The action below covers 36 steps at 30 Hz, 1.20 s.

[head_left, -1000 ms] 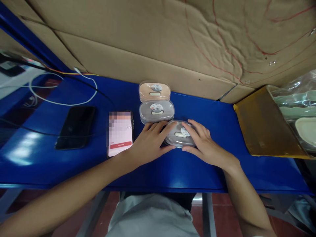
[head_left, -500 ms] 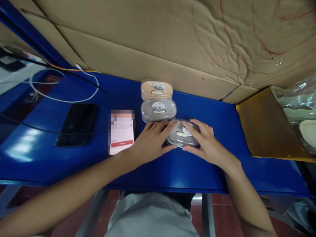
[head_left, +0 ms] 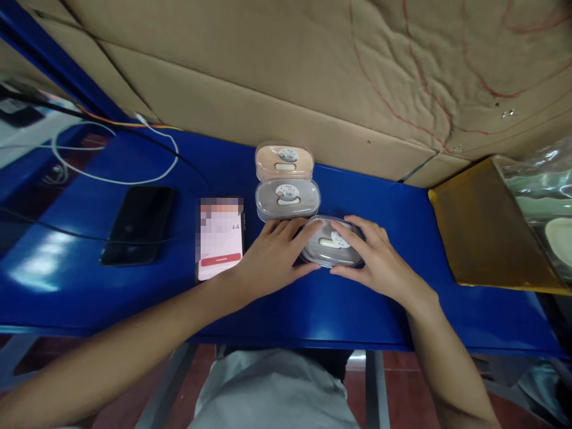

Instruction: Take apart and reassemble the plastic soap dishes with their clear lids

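A grey oval soap box (head_left: 327, 253) with a clear lid and a round white label lies on the blue table, held between both hands. My left hand (head_left: 274, 253) grips its left side, forefinger on the lid and thumb at the front edge. From the right, my right hand (head_left: 378, 256) closes around it, a finger over part of the label and the thumb at the front. Just behind my left fingertips sits another grey soap box (head_left: 268, 202). Behind that one is a peach soap box (head_left: 266, 158), also clear-lidded and labelled.
A lit phone (head_left: 221, 244) lies left of my left hand, with a dark phone (head_left: 140, 223) farther left. A white cable (head_left: 129, 180) loops at the back left. To the right stands a taped cardboard box (head_left: 487, 232) holding plastic-wrapped items. A cardboard wall (head_left: 268, 71) rises behind.
Both hands keep their hold on the grey soap box, with almost no movement. The digits on the lit phone's screen have changed.
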{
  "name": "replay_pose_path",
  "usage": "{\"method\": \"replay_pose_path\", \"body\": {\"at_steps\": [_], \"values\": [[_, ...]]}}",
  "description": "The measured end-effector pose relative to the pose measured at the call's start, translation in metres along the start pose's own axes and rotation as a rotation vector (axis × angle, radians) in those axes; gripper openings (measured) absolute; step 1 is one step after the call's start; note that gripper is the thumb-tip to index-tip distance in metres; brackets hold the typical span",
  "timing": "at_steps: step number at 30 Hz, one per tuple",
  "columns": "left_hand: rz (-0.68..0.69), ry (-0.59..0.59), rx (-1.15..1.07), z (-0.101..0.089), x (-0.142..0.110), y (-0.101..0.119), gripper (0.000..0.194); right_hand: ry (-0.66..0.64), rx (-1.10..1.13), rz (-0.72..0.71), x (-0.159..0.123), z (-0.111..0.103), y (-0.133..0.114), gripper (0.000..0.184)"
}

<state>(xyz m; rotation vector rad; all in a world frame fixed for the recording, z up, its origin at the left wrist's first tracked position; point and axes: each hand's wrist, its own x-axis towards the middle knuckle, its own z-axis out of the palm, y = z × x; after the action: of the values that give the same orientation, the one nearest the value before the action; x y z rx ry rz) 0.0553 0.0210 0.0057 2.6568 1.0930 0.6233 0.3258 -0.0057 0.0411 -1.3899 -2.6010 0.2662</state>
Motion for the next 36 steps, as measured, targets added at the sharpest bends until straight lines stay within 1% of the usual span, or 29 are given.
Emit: {"method": "replay_pose_path", "body": {"at_steps": [8, 16, 26, 36], "values": [[0.005, -0.006, 0.022, -0.0016, 0.0000, 0.0002, 0.081, 0.009, -0.014, -0.010, 0.0007, -0.0010, -0.0003, 0.086], [0.009, 0.002, 0.030, -0.0014, 0.0005, 0.0016, 0.070, 0.008, -0.028, -0.018, 0.0016, -0.0016, -0.0036, 0.082], [0.021, -0.006, 0.041, -0.0050, 0.0015, 0.0028, 0.073, -0.017, 0.039, 0.012, 0.0015, 0.0004, -0.0030, 0.086], [0.031, -0.019, -0.014, -0.0035, 0.0017, 0.0009, 0.076, -0.033, 0.117, 0.031, 0.0010, -0.0043, -0.0025, 0.086]]}}
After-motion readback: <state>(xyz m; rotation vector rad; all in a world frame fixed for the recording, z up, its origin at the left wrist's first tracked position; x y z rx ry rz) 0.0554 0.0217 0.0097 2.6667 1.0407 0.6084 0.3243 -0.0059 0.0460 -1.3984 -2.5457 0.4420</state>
